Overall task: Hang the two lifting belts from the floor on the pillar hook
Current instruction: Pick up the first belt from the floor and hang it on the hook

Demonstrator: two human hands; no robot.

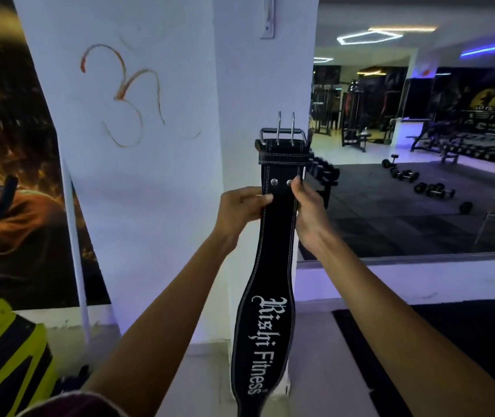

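A black leather lifting belt [270,266] with white "Rishi Fitness" lettering hangs upright in front of the white pillar [240,100]. Its metal buckle [284,135] points up, two prongs standing above the frame. My left hand [240,207] grips the belt's left edge just below the two rivets. My right hand [308,206] pinches the right edge at the same height. A metal hook bracket [268,18] is fixed high on the pillar, well above the buckle. A second belt is not in view.
A wall mirror [421,145] to the right reflects dumbbells [434,189] and gym benches. A dark poster [8,145] covers the wall at left. A yellow and black object [2,356] sits low at left. A black floor mat [451,356] lies at lower right.
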